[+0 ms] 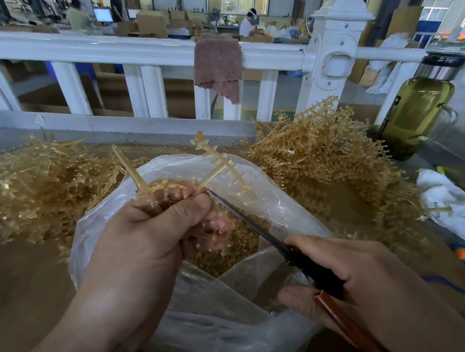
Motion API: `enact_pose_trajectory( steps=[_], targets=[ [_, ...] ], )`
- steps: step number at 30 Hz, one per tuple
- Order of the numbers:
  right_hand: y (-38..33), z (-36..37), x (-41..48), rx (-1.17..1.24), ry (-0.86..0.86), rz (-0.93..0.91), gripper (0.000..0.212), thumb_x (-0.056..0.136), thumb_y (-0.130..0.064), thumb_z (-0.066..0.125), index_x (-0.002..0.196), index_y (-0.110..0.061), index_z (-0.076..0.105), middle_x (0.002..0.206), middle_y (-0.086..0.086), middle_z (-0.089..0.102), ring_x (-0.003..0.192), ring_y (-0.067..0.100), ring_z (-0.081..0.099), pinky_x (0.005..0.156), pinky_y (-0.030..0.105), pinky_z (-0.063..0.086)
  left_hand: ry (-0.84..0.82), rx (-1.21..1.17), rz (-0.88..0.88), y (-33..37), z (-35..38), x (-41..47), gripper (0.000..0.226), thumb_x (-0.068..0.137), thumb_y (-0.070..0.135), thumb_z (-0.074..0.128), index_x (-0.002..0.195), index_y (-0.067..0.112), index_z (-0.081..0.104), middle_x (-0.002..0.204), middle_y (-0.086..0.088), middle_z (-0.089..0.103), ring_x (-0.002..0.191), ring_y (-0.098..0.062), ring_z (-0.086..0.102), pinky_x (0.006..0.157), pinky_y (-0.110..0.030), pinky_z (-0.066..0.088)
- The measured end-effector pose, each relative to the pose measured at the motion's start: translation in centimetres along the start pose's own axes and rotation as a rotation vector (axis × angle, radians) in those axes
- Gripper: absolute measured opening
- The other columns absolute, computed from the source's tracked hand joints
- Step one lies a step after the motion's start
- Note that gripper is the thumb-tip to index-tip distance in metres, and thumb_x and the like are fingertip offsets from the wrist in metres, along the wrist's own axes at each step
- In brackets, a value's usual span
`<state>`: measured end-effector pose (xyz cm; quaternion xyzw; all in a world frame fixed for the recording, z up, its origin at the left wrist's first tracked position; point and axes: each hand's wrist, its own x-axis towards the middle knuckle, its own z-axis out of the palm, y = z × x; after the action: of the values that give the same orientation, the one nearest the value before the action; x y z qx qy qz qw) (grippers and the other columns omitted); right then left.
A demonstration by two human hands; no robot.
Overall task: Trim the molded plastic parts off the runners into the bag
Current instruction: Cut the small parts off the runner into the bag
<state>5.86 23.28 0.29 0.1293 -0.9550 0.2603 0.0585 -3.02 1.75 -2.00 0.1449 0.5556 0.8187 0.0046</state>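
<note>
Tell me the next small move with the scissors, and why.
Probably slide the scissors along the runner and snip the nearest parts. The left hand holds the runner over the open bag, the right hand has the blade tip right beside it, and small parts stud its branches.

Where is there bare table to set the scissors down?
Bare brown table lies at lower left, bordered by the left pile of runners and the bag. A smaller patch sits between the bag and the right pile. The far right is crowded: bottle, white cloth.
</note>
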Motion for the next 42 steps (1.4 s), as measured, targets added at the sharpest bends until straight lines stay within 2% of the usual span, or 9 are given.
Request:
enact_pose_trajectory(
  steps=[6,8,12,19,23,27,30,37,42],
  targets=[
    [0.28,0.09,-0.06,-0.002,0.02,-0.006,0.044,0.083,-0.075,0.052,0.112,-0.043,0.058,0.085,-0.017,0.066,0.076,-0.003,0.064,0.066,0.021,0.048,0.017,0.025,0.0,-0.26,0.11,-0.11,0.005,0.074,0.02,0.073,0.07,0.017,0.075,0.068,-0.014,0.071,0.064,-0.025,0.074,0.053,-0.029,0.056],
    [0.35,0.09,-0.06,0.0,0.017,-0.009,0.044,0.084,-0.074,0.052,0.113,-0.043,0.059,0.084,-0.017,0.067,0.075,-0.004,0.064,0.065,0.018,0.048,0.018,0.029,0.002,-0.33,0.12,-0.1,0.005,0.074,0.018,0.072,0.071,0.016,0.076,0.068,-0.015,0.071,0.064,-0.025,0.074,0.052,-0.029,0.056],
    [0.25,0.0,0.05,-0.006,0.025,-0.019,0.031,0.086,-0.067,0.057,0.108,-0.045,0.06,0.08,-0.02,0.063,0.072,-0.006,0.061,0.059,0.007,0.041,0.034,0.018,0.009,-0.31,0.26,-0.12,0.006,0.074,0.016,0.071,0.071,0.018,0.076,0.066,-0.014,0.071,0.062,-0.024,0.074,0.052,-0.031,0.057],
    [0.38,-0.08,0.04,-0.01,0.025,-0.001,0.035,0.085,-0.071,0.052,0.106,-0.044,0.06,0.082,-0.02,0.065,0.074,-0.004,0.063,0.062,0.017,0.046,0.039,0.013,0.006,-0.15,0.53,-0.08,0.01,0.074,0.014,0.07,0.069,0.02,0.077,0.063,-0.011,0.071,0.06,-0.022,0.074,0.05,-0.031,0.057],
    [0.12,-0.06,0.06,-0.04,0.036,0.003,0.032,0.087,-0.068,0.052,0.096,-0.039,0.062,0.071,-0.02,0.058,0.065,-0.007,0.058,0.055,0.01,0.039,0.033,0.02,-0.014,-0.07,0.4,-0.1,0.007,0.074,0.017,0.071,0.069,0.018,0.076,0.067,-0.013,0.071,0.064,-0.025,0.075,0.053,-0.03,0.057],
    [0.04,-0.1,0.1,-0.041,0.023,0.014,0.034,0.088,-0.067,0.052,0.092,-0.035,0.063,0.07,-0.017,0.058,0.065,-0.003,0.059,0.055,0.011,0.038,0.034,0.018,-0.057,-0.05,0.34,-0.03,0.005,0.069,0.013,0.082,0.07,0.014,0.077,0.068,-0.016,0.071,0.063,-0.025,0.074,0.051,-0.028,0.057],
    [0.03,-0.11,0.13,-0.022,0.015,0.025,0.033,0.086,-0.064,0.056,0.092,-0.034,0.065,0.069,-0.016,0.058,0.065,-0.001,0.059,0.055,0.011,0.037,0.049,0.001,-0.081,-0.08,0.37,-0.06,0.009,0.068,0.018,0.073,0.069,0.011,0.077,0.069,-0.018,0.071,0.062,-0.026,0.074,0.049,-0.029,0.056],
    [0.28,0.41,0.32,-0.003,-0.01,0.021,0.046,0.083,-0.073,0.046,0.091,-0.031,0.064,0.074,-0.015,0.061,0.07,0.001,0.061,0.058,0.012,0.039,0.005,-0.015,-0.152,-0.08,0.19,0.15,0.004,0.067,0.01,0.079,0.068,0.011,0.075,0.07,-0.017,0.069,0.062,-0.026,0.071,0.047,-0.028,0.053],
    [0.45,0.3,0.37,0.052,0.018,-0.003,0.031,0.083,-0.068,0.056,0.094,-0.04,0.062,0.076,-0.022,0.061,0.072,-0.006,0.062,0.059,0.01,0.04,0.075,0.037,-0.112,0.19,-0.06,0.37,0.012,0.068,0.022,0.069,0.061,0.014,0.075,0.064,-0.014,0.068,0.055,-0.025,0.068,0.044,-0.027,0.051]
  ],
)
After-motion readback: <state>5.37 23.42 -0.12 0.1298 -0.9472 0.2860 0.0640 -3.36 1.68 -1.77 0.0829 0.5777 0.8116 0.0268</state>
